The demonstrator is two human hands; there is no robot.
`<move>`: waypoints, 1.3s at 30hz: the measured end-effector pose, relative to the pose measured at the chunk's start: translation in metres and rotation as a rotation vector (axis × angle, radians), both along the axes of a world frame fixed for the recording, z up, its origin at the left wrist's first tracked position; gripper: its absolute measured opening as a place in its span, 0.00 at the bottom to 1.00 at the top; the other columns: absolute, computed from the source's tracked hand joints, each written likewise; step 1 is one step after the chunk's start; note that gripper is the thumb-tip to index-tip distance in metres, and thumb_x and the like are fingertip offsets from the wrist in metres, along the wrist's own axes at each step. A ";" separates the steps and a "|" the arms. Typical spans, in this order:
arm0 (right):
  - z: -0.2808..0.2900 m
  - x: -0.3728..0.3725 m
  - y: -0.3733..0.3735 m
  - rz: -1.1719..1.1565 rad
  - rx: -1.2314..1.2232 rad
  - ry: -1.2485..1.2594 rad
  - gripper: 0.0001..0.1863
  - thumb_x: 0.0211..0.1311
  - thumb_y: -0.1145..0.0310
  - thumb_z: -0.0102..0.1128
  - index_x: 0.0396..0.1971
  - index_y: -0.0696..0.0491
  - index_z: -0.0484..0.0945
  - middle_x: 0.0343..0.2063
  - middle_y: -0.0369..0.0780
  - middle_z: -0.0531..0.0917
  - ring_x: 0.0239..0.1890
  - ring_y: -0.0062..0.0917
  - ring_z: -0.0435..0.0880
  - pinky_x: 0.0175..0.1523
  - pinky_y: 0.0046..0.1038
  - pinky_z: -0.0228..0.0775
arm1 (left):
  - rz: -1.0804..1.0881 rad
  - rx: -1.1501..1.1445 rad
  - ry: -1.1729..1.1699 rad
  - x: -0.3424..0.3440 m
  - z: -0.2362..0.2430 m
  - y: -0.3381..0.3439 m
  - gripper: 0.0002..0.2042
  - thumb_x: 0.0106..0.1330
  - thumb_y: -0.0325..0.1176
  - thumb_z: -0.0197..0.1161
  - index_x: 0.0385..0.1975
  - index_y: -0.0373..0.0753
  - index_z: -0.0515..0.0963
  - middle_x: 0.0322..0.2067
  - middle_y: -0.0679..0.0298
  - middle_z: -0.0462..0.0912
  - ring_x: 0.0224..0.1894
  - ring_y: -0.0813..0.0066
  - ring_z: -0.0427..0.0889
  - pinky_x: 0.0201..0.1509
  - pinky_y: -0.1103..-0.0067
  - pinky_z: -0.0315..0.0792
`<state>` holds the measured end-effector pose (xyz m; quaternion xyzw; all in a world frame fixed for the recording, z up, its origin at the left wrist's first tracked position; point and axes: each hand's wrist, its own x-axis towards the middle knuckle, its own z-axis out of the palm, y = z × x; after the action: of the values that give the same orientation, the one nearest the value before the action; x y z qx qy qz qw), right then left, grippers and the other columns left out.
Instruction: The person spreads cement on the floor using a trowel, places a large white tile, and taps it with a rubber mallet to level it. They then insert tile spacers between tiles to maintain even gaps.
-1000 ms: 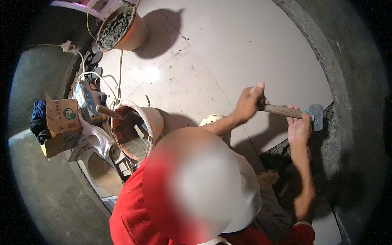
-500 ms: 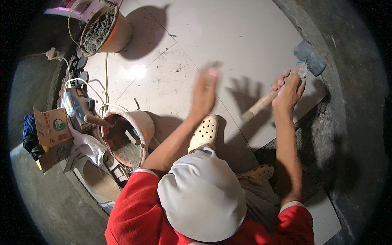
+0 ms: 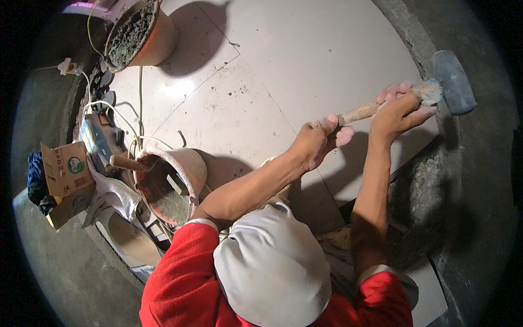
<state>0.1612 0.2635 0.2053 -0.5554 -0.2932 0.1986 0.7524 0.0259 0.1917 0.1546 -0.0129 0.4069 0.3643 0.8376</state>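
Pale floor tiles [image 3: 321, 54] are spread beneath and beyond both hands, and they are bounded to the right of the hands by a dark grey wall [image 3: 490, 180]. Nearer than the right hand, a rough, dark gap [image 3: 422, 171] is left beside the tile edge.

A mallet [image 3: 455, 83] is carried across the front of the body. Its wooden handle [image 3: 360, 113] is wrapped by the fingers of the right hand [image 3: 403, 111], close to the head; that grip was presumably chosen so that the heavy end could be borne and steered. By the left hand [image 3: 320, 143], half curled, the butt of the handle is met, perhaps for steadying; whether it is firmly clasped cannot be told. The dark head is thus placed just to the right of the right hand, with the handle stretched between the two hands.

Well to the left of the left hand, a bucket [image 3: 193, 166] is set with a wooden-handled tool [image 3: 129, 163] leaned inside it, probably so that it can be reached easily. Farther away, beyond and left of the left hand, another bucket [image 3: 160, 46] is filled with grey, crumbly mix [image 3: 129, 43], apparently parked off the working side.
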 end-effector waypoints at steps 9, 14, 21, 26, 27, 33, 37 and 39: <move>-0.010 -0.037 -0.024 0.005 -0.084 0.083 0.13 0.66 0.73 0.41 0.46 0.57 0.53 0.31 0.43 0.71 0.22 0.21 0.67 0.22 0.26 0.66 | -0.059 0.286 0.555 -0.038 -0.025 -0.013 0.13 0.76 0.36 0.63 0.38 0.28 0.81 0.34 0.57 0.85 0.33 0.72 0.86 0.40 0.77 0.84; -0.024 -0.029 -0.023 0.033 -0.071 -0.184 0.13 0.66 0.74 0.44 0.46 0.59 0.54 0.31 0.43 0.73 0.24 0.20 0.69 0.22 0.23 0.68 | 0.034 0.156 0.428 -0.023 -0.008 -0.009 0.11 0.77 0.32 0.59 0.39 0.27 0.79 0.35 0.52 0.84 0.34 0.67 0.88 0.38 0.75 0.86; -0.021 0.006 -0.012 -0.037 -0.025 -0.430 0.10 0.71 0.71 0.46 0.45 0.58 0.58 0.31 0.41 0.73 0.20 0.18 0.68 0.21 0.20 0.67 | -0.104 0.061 0.407 -0.058 -0.008 0.008 0.19 0.81 0.41 0.51 0.39 0.29 0.80 0.32 0.54 0.84 0.31 0.65 0.88 0.32 0.75 0.83; 0.000 0.048 -0.001 0.154 -0.231 -0.292 0.12 0.74 0.67 0.52 0.48 0.58 0.67 0.30 0.37 0.73 0.20 0.19 0.69 0.21 0.22 0.63 | -0.042 0.805 1.000 -0.075 -0.072 0.087 0.33 0.76 0.61 0.49 0.55 0.33 0.81 0.49 0.43 0.84 0.54 0.51 0.84 0.60 0.57 0.74; -0.005 0.054 0.000 0.196 -0.194 -0.344 0.13 0.74 0.66 0.53 0.50 0.58 0.68 0.29 0.37 0.73 0.20 0.19 0.68 0.21 0.23 0.63 | -0.145 0.910 1.284 -0.069 -0.086 0.110 0.34 0.74 0.63 0.49 0.59 0.34 0.78 0.56 0.42 0.79 0.61 0.48 0.77 0.65 0.55 0.68; -0.089 0.028 -0.055 0.316 -0.872 -0.075 0.22 0.79 0.56 0.52 0.61 0.55 0.71 0.24 0.26 0.67 0.19 0.09 0.64 0.19 0.15 0.56 | -0.423 1.251 2.038 -0.065 -0.140 0.193 0.43 0.71 0.65 0.51 0.74 0.36 0.59 0.75 0.45 0.57 0.78 0.37 0.49 0.78 0.43 0.41; -0.091 0.051 -0.030 0.327 -0.642 -0.153 0.22 0.80 0.55 0.48 0.62 0.55 0.70 0.24 0.28 0.67 0.19 0.10 0.64 0.20 0.16 0.56 | -0.452 1.264 2.022 -0.070 -0.148 0.196 0.44 0.71 0.67 0.44 0.77 0.38 0.55 0.78 0.53 0.53 0.81 0.52 0.45 0.82 0.49 0.36; -0.090 0.073 0.006 0.227 -0.374 -0.280 0.22 0.80 0.57 0.47 0.62 0.57 0.70 0.27 0.32 0.70 0.22 0.13 0.67 0.23 0.18 0.60 | -0.501 1.234 2.039 -0.070 -0.146 0.196 0.43 0.71 0.66 0.44 0.77 0.37 0.56 0.78 0.53 0.54 0.81 0.52 0.45 0.82 0.49 0.35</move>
<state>0.2341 0.2696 0.1156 -0.6704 -0.4134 0.2535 0.5616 -0.0440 0.3876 0.0089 0.7584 0.6281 0.1679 0.0464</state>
